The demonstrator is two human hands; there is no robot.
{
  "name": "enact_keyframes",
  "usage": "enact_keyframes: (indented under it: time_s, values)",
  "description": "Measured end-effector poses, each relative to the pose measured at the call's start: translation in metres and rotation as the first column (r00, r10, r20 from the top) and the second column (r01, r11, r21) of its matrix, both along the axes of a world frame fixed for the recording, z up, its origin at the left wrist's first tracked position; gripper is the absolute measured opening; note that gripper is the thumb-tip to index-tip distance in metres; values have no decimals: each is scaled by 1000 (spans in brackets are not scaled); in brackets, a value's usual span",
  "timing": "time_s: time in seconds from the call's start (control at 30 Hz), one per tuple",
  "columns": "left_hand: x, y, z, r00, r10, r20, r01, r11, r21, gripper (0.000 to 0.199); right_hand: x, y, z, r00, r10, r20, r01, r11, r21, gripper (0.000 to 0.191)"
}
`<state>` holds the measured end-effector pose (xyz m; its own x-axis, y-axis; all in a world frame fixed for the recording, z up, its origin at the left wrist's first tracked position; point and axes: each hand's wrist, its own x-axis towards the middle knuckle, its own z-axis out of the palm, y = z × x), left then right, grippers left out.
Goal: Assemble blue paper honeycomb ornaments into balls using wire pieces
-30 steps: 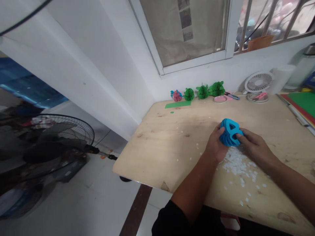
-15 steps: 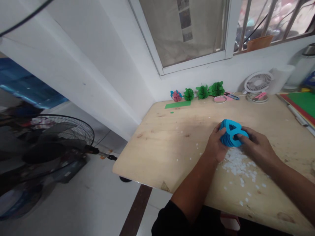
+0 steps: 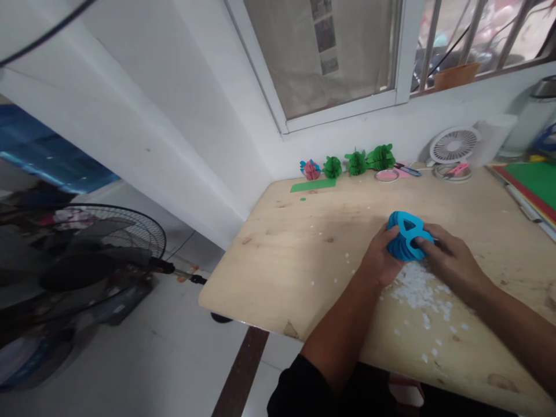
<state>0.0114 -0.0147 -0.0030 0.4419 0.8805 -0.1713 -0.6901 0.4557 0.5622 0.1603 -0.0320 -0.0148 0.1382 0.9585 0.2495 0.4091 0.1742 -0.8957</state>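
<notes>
A blue layered paper cutout, stacked in several sheets with two openings in its front face, is held above the table between both hands. My left hand grips its left side, thumb on the front edge. My right hand closes on its right side, with fingertips at the lower round opening. Under the hands lies a scatter of small white paper bits on the wooden table.
Along the wall stand several green paper figures and a pink-and-blue one. A green strip, a craft knife and a small white fan are near the back. Coloured sheets lie at right; a large floor fan stands left.
The blue paper cutout has turned slightly, showing more of its layered side. My right hand has moved slightly left along with it; both hands keep hold.
</notes>
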Motion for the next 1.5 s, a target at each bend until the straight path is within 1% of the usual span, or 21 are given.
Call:
enact_keyframes:
  time_s: [0.1,0.17,0.3,0.5,0.67,0.8,0.93,1.0,1.13,1.23,1.5]
  values:
    - [0,0,0,1000,-11,-18,11,1000,7,30,0,0,-1,1000,15,-10,-15,1000,-15,34]
    - [0,1,-2,999,5,-33,-4,1000,17,33,-1,0,-1,1000,9,-12,-10,1000,-24,34]
    - [4,4,-7,995,82,-50,-79,996,49,41,-1,0,-4,1000,7,-18,-7,1000,-7,34]
    - [8,8,-12,979,189,-75,-184,981,67,47,-3,-3,-4,999,-17,47,14,997,71,39]
    - [9,5,-10,959,258,-121,-248,964,94,52,-9,-9,2,994,-6,106,-11,989,150,48]
    - [12,0,-5,939,305,-157,-286,950,127,56,-14,-10,-1,986,-2,167,-29,983,183,53]
    - [14,-3,-4,930,317,-188,-293,945,145,58,-14,-8,-6,973,-24,229,-40,962,269,55]
    - [14,-3,-5,926,320,-199,-290,943,166,59,-13,-8,-7,970,-33,239,-39,956,291,53]
    - [14,-1,-8,929,311,-200,-275,942,191,60,-12,-8,-6,971,-44,233,-26,957,288,51]
    - [13,-1,-7,932,306,-197,-268,943,198,62,-12,-9,-5,976,-25,217,-36,961,275,51]
    - [11,-1,-5,946,282,-161,-254,951,175,64,-9,-8,-7,984,5,178,-47,972,231,50]
